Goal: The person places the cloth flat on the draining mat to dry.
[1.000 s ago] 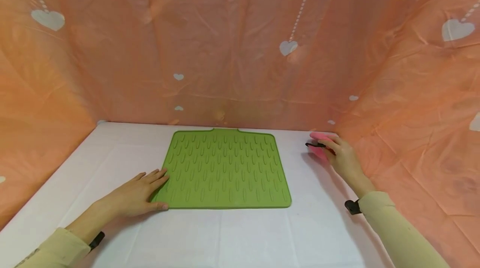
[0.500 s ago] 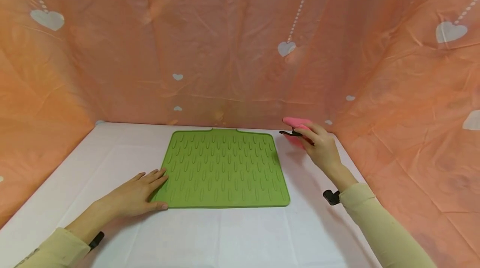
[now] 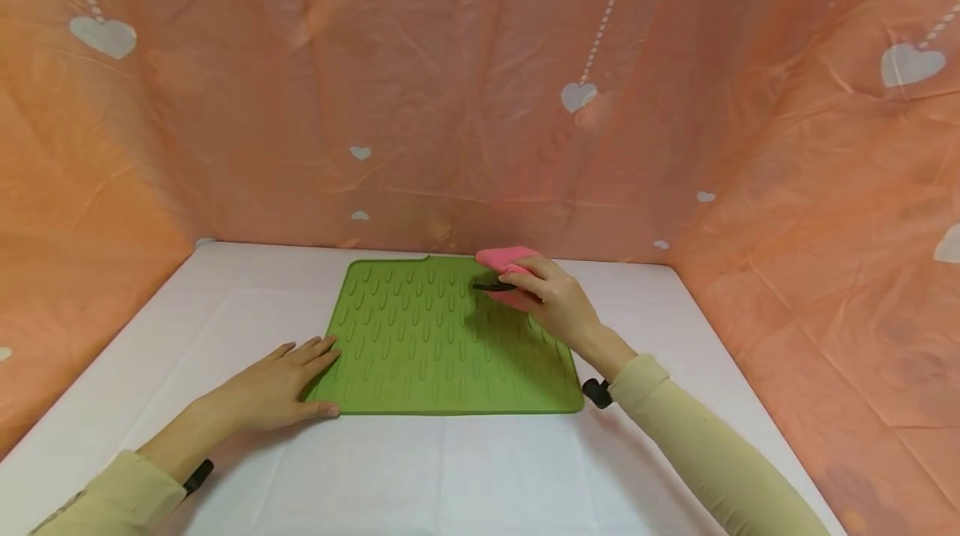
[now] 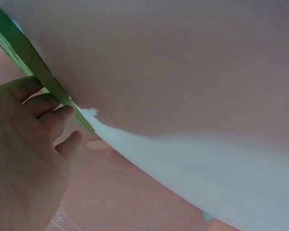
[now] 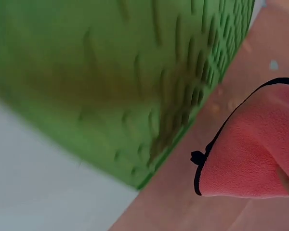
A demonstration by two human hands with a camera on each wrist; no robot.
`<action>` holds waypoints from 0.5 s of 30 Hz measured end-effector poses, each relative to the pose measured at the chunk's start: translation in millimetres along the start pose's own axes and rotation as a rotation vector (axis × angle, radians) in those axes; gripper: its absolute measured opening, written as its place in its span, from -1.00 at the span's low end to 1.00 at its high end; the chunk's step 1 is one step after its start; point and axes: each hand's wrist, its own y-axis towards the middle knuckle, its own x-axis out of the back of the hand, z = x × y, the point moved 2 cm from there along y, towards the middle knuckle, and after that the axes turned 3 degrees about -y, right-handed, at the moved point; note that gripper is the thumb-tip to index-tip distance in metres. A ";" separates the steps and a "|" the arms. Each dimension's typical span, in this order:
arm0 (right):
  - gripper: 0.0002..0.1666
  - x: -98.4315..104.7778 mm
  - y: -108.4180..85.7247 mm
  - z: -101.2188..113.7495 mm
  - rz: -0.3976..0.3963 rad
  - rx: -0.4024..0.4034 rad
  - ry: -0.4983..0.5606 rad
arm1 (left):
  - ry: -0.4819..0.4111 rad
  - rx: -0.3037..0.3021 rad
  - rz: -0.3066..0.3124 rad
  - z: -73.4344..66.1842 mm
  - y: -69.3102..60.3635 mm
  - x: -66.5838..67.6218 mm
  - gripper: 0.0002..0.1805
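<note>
A green mat (image 3: 420, 353) with raised oval ridges lies flat on the white table. My left hand (image 3: 270, 390) rests with spread, fairly straight fingers on the mat's left edge; in the left wrist view the fingertips of that hand (image 4: 29, 144) touch the rim of the mat (image 4: 43, 72). Above the mat's back right part, my right hand (image 3: 566, 307) pinches a pink cloth (image 3: 504, 256) with black edging. The right wrist view has the fuzzy cloth (image 5: 245, 154) hanging beside the ridged mat (image 5: 111, 86), with only a bit of a finger showing at the right.
The white tablecloth (image 3: 375, 469) spreads around the mat. Orange curtains with pale hearts stand behind the table (image 3: 465, 119) and along both its sides. Black bands sit at both wrists, below beige sleeves (image 3: 705, 436).
My right hand has carried the pink cloth leftward, from the table's back right corner to over the mat. The left hand has stayed at the mat's left edge.
</note>
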 end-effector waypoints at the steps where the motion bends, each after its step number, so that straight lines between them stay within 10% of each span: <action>1: -0.62 -4.4 1.5 3.9 0.007 0.011 0.002 | 0.001 -0.001 0.001 -0.2 0.3 0.1 0.06; 15: -0.63 -48.4 11.0 42.7 0.217 0.107 0.144 | 0.021 -0.012 -0.008 0.7 0.2 0.3 0.05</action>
